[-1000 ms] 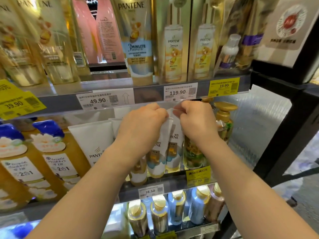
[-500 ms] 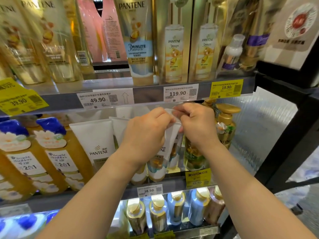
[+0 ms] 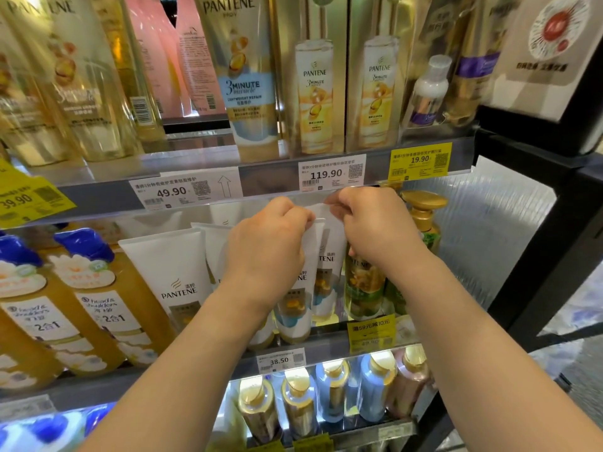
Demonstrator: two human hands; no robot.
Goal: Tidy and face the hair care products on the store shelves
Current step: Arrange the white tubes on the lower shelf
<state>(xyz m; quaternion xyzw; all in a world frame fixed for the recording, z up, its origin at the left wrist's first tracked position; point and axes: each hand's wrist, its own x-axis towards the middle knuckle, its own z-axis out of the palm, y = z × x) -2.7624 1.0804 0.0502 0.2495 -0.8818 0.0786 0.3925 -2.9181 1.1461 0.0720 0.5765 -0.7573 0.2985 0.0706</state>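
— Both hands pinching, then?
— Yes. On the middle steel shelf (image 3: 208,370), my left hand (image 3: 267,246) pinches the crimped top of a white Pantene tube with a blue-and-gold label (image 3: 295,308), cap down near the front edge. My right hand (image 3: 375,230) pinches the top of the white Pantene tube just behind it (image 3: 329,275).
— What flanks them?
— A bigger white Pantene tube (image 3: 173,275) stands to the left, a green bottle with a gold pump (image 3: 365,285) just right, and a white 38.50 price tag (image 3: 282,359) sits below.
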